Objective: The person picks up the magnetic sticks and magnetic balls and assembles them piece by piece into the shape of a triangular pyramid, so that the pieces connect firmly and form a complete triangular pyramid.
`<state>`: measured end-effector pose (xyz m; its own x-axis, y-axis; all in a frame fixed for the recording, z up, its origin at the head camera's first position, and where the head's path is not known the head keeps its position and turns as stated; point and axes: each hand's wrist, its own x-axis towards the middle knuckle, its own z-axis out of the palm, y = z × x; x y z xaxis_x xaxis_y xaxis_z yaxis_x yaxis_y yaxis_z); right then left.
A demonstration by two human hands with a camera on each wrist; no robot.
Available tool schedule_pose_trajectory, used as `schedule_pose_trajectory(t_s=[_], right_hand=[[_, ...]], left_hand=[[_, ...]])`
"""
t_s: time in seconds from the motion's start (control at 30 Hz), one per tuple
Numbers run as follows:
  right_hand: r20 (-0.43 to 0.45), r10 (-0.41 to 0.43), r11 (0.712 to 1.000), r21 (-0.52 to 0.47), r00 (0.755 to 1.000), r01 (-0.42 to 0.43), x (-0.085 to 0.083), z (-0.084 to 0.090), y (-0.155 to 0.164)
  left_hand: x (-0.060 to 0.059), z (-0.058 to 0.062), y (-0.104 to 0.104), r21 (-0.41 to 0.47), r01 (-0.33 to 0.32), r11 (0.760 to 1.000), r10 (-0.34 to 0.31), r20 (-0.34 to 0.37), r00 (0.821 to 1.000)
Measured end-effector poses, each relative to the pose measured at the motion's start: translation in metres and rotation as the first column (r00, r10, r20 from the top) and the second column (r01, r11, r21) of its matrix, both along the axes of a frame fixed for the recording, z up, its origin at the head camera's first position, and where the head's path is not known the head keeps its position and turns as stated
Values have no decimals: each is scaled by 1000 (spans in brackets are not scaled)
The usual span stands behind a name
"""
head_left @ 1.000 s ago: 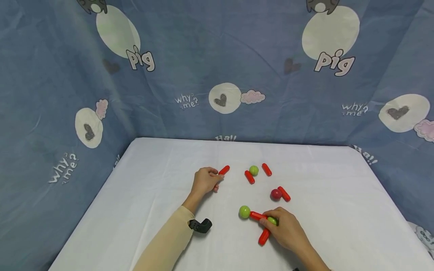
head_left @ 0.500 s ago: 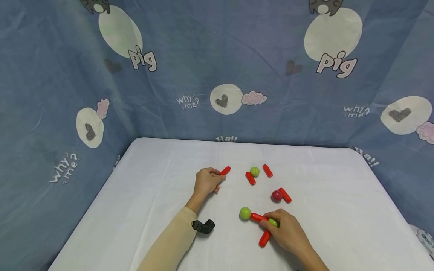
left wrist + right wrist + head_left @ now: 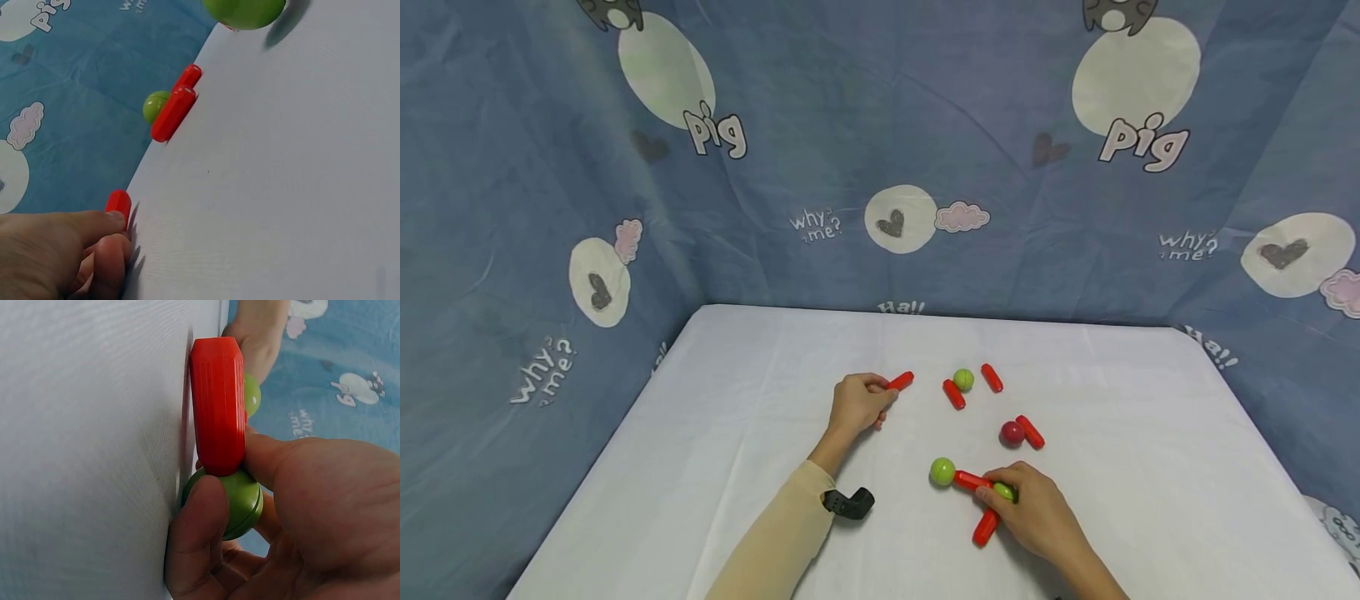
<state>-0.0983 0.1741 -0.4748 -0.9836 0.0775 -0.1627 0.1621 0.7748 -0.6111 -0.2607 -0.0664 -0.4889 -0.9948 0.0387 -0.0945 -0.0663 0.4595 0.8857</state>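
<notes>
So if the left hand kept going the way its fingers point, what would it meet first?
Probably nothing soon: the left hand grips a red stick pointing up-right, and the white table beyond looks free to the backdrop, though depth is unclear.

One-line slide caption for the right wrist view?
Right hand grips a green ball joined to a red rod on the white table.

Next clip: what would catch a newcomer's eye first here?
Bright red sticks and green balls scattered on the white table, against a blue cartoon backdrop. Near the front, the right hand grips a green ball joined to red sticks, with another green ball at the far end. Farther back on the left, the left hand pinches a single red stick.
</notes>
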Motion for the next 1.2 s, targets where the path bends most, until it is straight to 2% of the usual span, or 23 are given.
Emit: schedule_pose_trajectory(t_s=[0.17,0.4,0.93,1.2], right_hand=[[3,5,1000,-2,1000,-5,0,0,0],[-7,6,1000,-5,1000,-6,1,1,3],[-15,-2,1000,0,1000,2,0,0,-1],[-5,7,1000,10,1000,-7,1,-1,-2]], left_hand=[[6,-1,-7,-30,52,998,-52,-2,999],[19,-3,-14,4,94,996,-95,24,995],[73,-1,-22,21,207,978,-208,52,977],[99,-3,-24,46,236,971,-239,62,969]])
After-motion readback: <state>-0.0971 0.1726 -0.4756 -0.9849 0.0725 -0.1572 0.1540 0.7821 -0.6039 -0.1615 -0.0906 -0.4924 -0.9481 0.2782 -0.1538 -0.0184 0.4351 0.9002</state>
